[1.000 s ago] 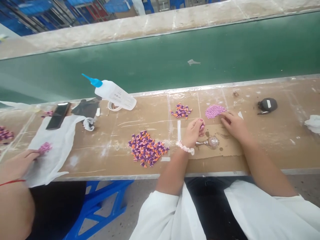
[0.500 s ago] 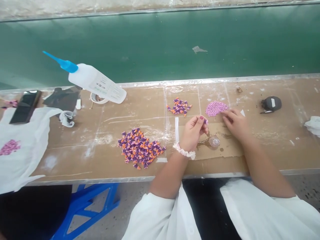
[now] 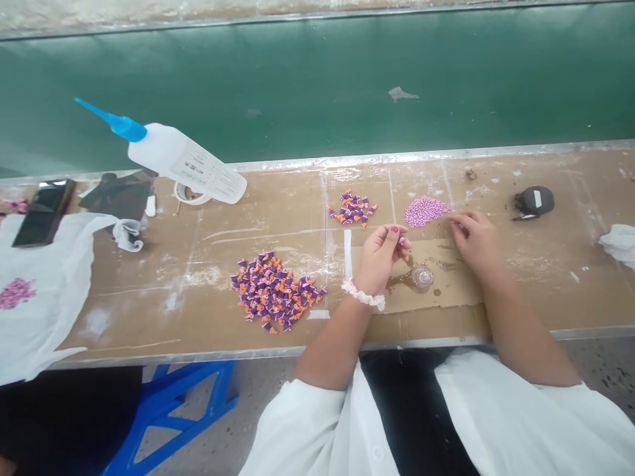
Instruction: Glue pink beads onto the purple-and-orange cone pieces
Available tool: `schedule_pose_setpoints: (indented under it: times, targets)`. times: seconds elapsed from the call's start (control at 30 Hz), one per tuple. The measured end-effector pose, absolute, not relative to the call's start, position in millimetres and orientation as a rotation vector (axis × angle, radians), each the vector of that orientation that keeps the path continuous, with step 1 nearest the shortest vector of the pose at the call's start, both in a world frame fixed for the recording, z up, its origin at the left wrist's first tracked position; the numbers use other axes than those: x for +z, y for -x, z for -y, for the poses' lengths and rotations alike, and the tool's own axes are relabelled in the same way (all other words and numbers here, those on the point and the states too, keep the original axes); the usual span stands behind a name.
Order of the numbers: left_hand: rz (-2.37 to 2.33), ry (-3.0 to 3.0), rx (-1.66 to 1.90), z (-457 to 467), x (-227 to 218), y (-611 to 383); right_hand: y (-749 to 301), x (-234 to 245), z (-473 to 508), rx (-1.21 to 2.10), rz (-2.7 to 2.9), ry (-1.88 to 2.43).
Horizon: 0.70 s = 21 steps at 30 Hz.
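Note:
My left hand (image 3: 381, 256), with a pale scrunchie (image 3: 364, 295) at its wrist, pinches a small purple piece (image 3: 401, 241) between thumb and fingers. My right hand (image 3: 475, 239) is at the right edge of a pile of tiny pink beads (image 3: 425, 211). Its thumb and forefinger are closed together, and whatever is between them is too small to make out. Below and between the hands sits a small clear round dish (image 3: 422, 278) of liquid on a cardboard piece (image 3: 446, 297). A small group of purple-and-orange pieces (image 3: 352, 209) lies beyond my left hand.
A larger heap of purple-and-orange pieces (image 3: 275, 291) lies left of my forearm. Further left are a white squeeze bottle (image 3: 191, 162), a tape roll (image 3: 179, 193), a phone (image 3: 43, 213) and a white cloth (image 3: 54, 284). A black object (image 3: 536, 201) stands at the right.
My right hand has drawn slightly right, from over the beads to their edge, its fingertips closer together. My left hand has turned the purple piece a little. The view has shifted slightly.

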<state>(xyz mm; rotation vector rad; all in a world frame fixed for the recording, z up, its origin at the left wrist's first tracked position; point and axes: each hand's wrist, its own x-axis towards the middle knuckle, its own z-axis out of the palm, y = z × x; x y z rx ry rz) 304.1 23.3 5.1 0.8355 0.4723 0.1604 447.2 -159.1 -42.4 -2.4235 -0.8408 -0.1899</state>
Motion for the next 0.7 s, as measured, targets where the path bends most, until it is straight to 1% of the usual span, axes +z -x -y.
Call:
schedule_pose_setpoints:
  times: [0.27, 0.7]
  targets:
    - [-0.472, -0.838, 0.181, -23, 4, -303, -441, -47, 154, -0.16, 0.966, 2.381]
    - [-0.488, -0.842, 0.177, -23, 6, -305, -429, -41, 151, -0.049, 1.151, 2.522]
